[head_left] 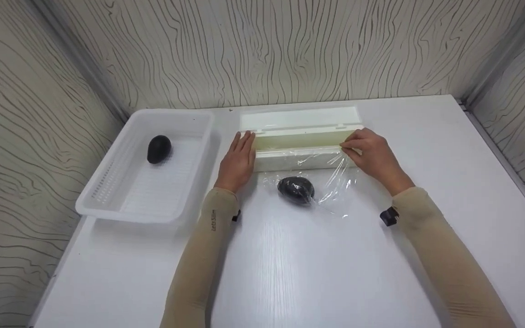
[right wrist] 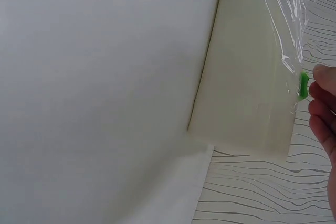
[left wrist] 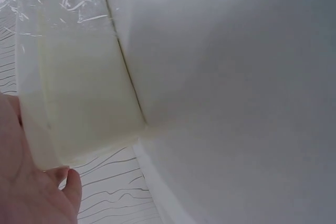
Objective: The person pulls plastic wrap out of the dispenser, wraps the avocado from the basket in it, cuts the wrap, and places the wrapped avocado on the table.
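A long white cling film dispenser (head_left: 299,160) lies across the table with its lid (head_left: 300,117) raised at the back. Clear cling film (head_left: 335,184) hangs over its front and drapes onto a dark, egg-shaped avocado-like fruit (head_left: 295,190). My left hand (head_left: 237,164) rests against the dispenser's left end, fingers extended; the left wrist view shows its palm beside that end. At the front edge's right end, my right hand (head_left: 372,152) pinches a small green slide cutter (right wrist: 303,86), best seen in the right wrist view. Wrinkles in the film run toward the right fingertips.
To the left stands a white plastic basket (head_left: 153,214) holding another dark fruit (head_left: 159,149). Wood-patterned panels (head_left: 290,50) rise behind the white table (head_left: 271,273) and at its sides.
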A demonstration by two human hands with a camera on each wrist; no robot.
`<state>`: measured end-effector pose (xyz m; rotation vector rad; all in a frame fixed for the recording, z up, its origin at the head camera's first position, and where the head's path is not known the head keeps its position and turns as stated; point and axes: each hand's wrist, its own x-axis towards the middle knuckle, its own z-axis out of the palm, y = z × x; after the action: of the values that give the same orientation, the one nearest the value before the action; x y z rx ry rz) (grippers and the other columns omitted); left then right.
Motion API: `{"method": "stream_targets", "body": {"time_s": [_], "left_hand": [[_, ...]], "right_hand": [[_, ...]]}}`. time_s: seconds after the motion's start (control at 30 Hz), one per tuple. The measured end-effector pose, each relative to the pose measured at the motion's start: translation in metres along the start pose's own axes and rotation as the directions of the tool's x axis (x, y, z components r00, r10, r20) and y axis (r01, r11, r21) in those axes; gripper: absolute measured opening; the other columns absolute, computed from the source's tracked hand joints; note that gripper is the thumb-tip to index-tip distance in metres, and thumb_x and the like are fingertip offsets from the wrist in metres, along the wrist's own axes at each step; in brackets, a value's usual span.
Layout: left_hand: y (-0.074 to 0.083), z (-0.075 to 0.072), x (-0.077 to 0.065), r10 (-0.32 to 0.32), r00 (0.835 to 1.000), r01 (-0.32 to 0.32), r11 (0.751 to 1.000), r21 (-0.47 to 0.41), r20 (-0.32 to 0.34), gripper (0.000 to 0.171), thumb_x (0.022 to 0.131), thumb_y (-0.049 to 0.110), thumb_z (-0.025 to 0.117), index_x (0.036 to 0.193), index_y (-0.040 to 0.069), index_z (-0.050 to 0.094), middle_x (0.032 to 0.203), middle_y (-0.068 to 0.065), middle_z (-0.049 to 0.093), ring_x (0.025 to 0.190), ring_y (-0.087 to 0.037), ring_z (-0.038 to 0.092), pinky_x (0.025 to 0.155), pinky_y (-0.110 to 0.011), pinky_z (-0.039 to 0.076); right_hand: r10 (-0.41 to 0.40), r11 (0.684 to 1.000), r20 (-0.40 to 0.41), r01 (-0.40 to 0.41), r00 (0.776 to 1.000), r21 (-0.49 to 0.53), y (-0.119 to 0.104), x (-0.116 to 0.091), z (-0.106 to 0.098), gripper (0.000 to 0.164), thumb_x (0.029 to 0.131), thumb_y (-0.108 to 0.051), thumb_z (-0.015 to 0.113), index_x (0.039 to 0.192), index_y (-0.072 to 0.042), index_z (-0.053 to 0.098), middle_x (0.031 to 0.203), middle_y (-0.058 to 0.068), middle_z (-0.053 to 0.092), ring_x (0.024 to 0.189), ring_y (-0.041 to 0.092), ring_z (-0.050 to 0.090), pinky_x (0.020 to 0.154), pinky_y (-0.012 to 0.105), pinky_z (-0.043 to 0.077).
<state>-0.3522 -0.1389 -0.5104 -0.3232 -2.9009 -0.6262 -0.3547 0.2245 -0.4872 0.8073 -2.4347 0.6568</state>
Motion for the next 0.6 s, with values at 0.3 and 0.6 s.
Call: {"method": "stream_targets", "body": {"time_s": [0.3, 0.6], "left_hand": [[-0.0012, 0.0013, 0.0013, 0.013, 1.000, -0.013, 1.000, 0.012, -0.007, 0.052, 0.114, 0.030, 0.030, 0.163, 0.012, 0.033, 0.170, -0.005, 0.030, 0.161, -0.027, 0.016, 0.130, -0.039, 0.021], [-0.0016, 0.0007, 0.0019, 0.014, 1.000, -0.014, 0.999, 0.032, -0.003, 0.052, 0.113, 0.029, 0.032, 0.163, 0.011, 0.032, 0.170, -0.005, 0.030, 0.161, -0.027, 0.016, 0.130, -0.038, 0.020]], "right_hand": [[0.092, 0.996, 0.010, -0.092, 0.996, 0.018, 0.0016, -0.0008, 0.0020, 0.011, 0.086, 0.005, 0.079, 0.095, -0.001, 0.081, 0.089, 0.014, 0.072, 0.084, 0.031, 0.065, 0.074, 0.044, 0.055], [0.137, 0.990, 0.051, -0.139, 0.989, 0.032, 0.0011, 0.0004, -0.0002, 0.010, 0.088, 0.003, 0.078, 0.096, -0.002, 0.080, 0.092, 0.014, 0.072, 0.089, 0.033, 0.066, 0.081, 0.046, 0.056]]}}
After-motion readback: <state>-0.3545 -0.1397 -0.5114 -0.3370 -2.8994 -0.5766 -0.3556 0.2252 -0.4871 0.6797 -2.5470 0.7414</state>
